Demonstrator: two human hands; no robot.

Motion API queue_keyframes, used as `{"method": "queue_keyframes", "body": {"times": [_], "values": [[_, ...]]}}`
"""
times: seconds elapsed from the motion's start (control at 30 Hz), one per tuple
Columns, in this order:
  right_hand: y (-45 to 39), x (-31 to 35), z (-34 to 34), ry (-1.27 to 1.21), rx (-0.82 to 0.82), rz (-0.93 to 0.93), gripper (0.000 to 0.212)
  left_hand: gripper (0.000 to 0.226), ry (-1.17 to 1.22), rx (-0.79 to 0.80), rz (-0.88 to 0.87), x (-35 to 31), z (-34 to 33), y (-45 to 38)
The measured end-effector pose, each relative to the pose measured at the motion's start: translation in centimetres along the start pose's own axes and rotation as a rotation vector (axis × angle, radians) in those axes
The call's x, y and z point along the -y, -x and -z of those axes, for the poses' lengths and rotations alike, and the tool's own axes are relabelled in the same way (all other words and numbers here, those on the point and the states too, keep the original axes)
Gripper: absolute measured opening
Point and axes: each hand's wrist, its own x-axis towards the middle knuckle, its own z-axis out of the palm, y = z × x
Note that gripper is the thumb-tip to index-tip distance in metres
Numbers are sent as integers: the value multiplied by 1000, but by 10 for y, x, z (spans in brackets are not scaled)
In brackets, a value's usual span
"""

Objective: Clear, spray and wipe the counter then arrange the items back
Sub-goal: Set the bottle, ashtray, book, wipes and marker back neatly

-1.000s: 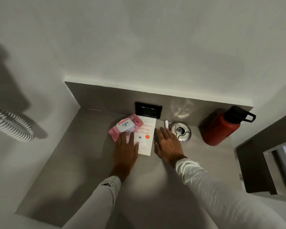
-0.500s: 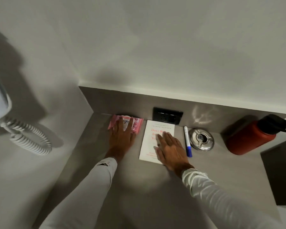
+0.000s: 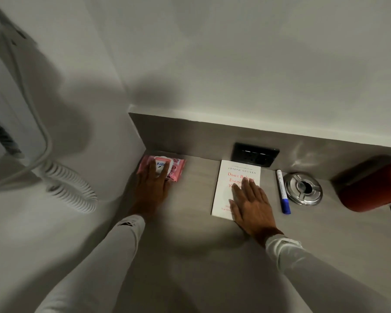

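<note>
A pink wipes pack [image 3: 177, 167] with a white lid lies in the far left corner of the grey counter [image 3: 190, 249]. My left hand [image 3: 152, 188] covers it, fingers draped over its top. A white book [image 3: 229, 177] with red title letters lies flat under the black switch panel [image 3: 255, 153]. My right hand [image 3: 251, 206] rests flat on the book's lower right part, fingers spread. To the right of the book lie a white marker [image 3: 282, 188] with a blue cap, a round metal ashtray [image 3: 303, 188] and a red bottle [image 3: 370, 190], the bottle cut off by the frame edge.
A white coiled cord [image 3: 70, 190] hangs from a white wall unit [image 3: 0, 91] on the left wall. White walls close the counter at the left and back. The counter's near half holds only my two white sleeves.
My left hand carried the wipes pack off the book and leftwards into the corner. My right hand shifted from beside the book onto its cover. The view swung left, cutting off the bottle.
</note>
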Motion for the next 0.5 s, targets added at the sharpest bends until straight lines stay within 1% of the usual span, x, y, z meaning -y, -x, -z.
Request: {"method": "queue_keyframes", "body": {"times": [0.1, 0.17, 0.2, 0.23, 0.3, 0.33, 0.4, 0.43, 0.5], "values": [[1, 1, 4, -28, 36, 3, 62, 63, -28, -70, 10, -12, 2, 0], [4, -2, 13, -22, 18, 8, 60, 58, -21, -113, -18, -33, 0, -1], [8, -4, 19, -22, -21, -5, 57, 56, 7, -141, -59, -50, -2, 0], [12, -6, 24, -36, -95, -40, 53, 56, 38, -171, -118, -67, -4, 3], [22, -16, 34, -78, -245, -221, 40, 56, 72, -185, -271, -112, -9, 13], [27, -23, 39, -107, -265, -349, 36, 57, 88, -155, -333, -133, -11, 21], [35, -39, 47, -151, -210, -546, 37, 58, 133, -63, -392, -168, -16, 35], [39, -47, 48, -173, -172, -598, 39, 59, 148, -13, -399, -181, -20, 40], [43, -59, 48, -242, -148, -627, 40, 62, 124, 64, -399, -192, -27, 45]]}}
